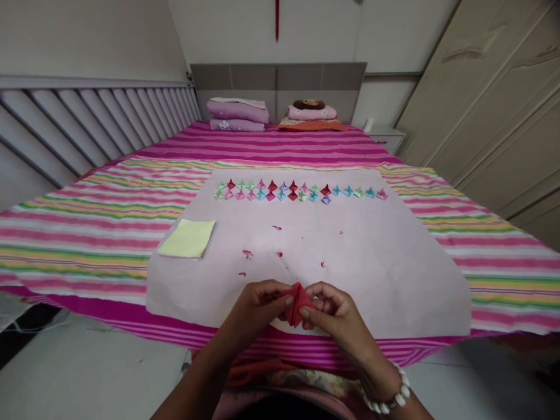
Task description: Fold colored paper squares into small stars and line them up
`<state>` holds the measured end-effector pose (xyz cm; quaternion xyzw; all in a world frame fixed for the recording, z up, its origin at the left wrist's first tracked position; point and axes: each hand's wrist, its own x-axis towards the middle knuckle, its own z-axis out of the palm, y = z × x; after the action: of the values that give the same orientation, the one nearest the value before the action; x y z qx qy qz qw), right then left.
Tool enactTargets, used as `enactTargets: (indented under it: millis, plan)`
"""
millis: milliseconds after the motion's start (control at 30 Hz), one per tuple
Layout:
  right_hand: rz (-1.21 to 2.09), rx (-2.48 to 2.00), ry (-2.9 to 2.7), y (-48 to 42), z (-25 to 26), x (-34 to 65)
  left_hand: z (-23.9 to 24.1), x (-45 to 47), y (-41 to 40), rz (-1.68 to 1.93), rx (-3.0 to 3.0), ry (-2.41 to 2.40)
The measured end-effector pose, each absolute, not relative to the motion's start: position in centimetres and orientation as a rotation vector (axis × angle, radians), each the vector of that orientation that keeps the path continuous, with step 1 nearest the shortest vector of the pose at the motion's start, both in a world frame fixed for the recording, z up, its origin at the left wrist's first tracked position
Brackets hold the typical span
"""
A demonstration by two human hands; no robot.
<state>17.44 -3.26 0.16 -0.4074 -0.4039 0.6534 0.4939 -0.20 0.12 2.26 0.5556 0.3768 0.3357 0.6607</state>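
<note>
Two bare hands (330,306) pinch creased, pointed red paper (298,306).

The paper (298,304) between the fingers (315,318) was red. The sheet (371,274) beneath them was plain pinkish white, and the scraps (248,254) just beyond them were dark red. Farther out, the folded pieces (293,196) mixed red, pink, green, blue and purple. The pad (188,238) beyond the fingers to the left was pale yellow on top. Cloth (437,216) to either side was striped pink, white, yellow and green; the cover (271,140) far beyond was striped magenta and pink.
</note>
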Motion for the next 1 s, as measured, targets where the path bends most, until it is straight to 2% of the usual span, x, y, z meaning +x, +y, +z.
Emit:
enactTargets:
  millis: [333, 833, 1000]
  plan:
    - [1.479, -1.011, -0.927, -3.36, 0.27, 17.24, 2.82, -0.27, -0.28, 0.678, 1.253, 0.850]
    - [1.429, -0.844, -0.800, -3.54, 0.75, 16.85, 2.45, -0.01, -0.48, 0.848, 1.250, 0.772]
    - [1.373, -0.875, -0.895, -3.61, 0.40, 16.78, 2.49, 0.62, -0.59, 0.844, 1.187, 0.880]
